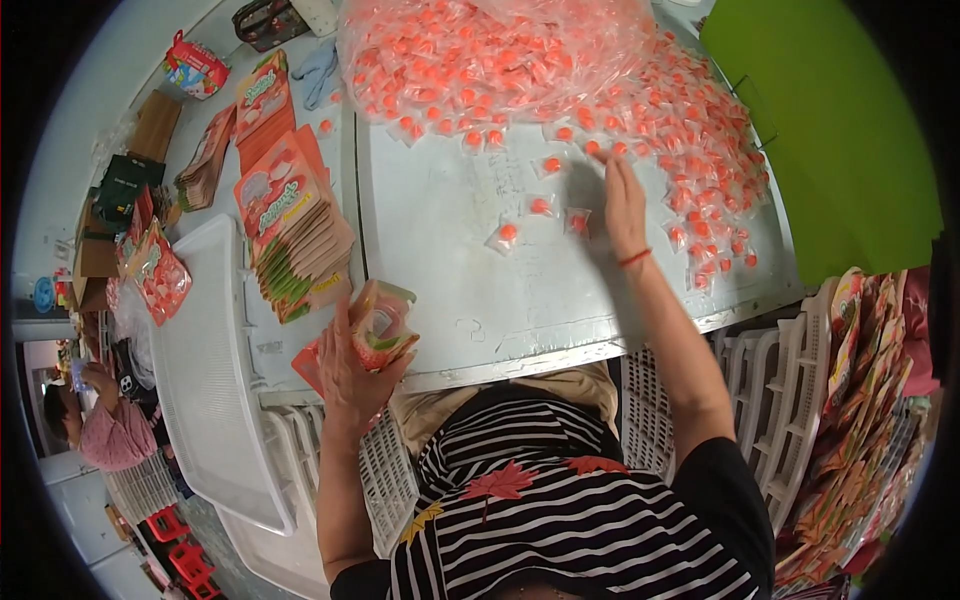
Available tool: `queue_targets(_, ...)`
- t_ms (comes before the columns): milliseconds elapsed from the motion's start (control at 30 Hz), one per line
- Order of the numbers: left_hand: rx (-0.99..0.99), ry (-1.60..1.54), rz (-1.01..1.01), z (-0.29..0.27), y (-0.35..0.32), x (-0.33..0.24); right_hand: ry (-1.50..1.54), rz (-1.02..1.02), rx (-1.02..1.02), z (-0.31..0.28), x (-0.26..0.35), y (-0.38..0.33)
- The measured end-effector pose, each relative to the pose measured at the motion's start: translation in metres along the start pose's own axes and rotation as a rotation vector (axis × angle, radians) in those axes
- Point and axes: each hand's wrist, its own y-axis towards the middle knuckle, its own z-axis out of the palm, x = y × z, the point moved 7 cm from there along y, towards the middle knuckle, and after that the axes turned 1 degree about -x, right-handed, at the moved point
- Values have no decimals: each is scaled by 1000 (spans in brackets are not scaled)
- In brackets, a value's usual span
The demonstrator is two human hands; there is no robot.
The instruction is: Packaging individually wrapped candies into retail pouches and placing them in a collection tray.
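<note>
At the table's front edge, my left hand (350, 378) is closed around a red and green pouch (384, 318), whose mouth gapes toward the tabletop. My right hand (626, 208) reaches over the table with its fingers stretched out and close together. Its fingertips are near a wrapped orange-red candy (592, 148) at the edge of the pile; whether they touch it I cannot tell. Several single candies, one of them a clear-wrapped candy (508, 232), lie between the hands. The large candy pile (690, 130) spreads along the far and right sides, beside a clear plastic bag (500, 50) full of them.
Flat pouches (285, 190) lie stacked and fanned at left, near a blue cloth (317, 72). A white tray (200, 340) stands beyond the left edge. At right are a green panel (840, 130), white baskets (785, 390) and more pouches (850, 420). Another person (118, 430) is far left.
</note>
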Motion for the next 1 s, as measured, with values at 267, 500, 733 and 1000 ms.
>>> queue_targets(267,-82,68,-11,-10,-9,4,-391,-530,303,54,-12,20)
queue_targets(500,-81,99,-90,-14,-24,21,868,404,119,14,-61,15)
queue_targets(733,-114,93,-98,-10,-25,25,95,108,178,-13,-35,-17)
queue_targets(1000,-139,97,-83,-18,-23,27,-657,-554,465,79,42,-38)
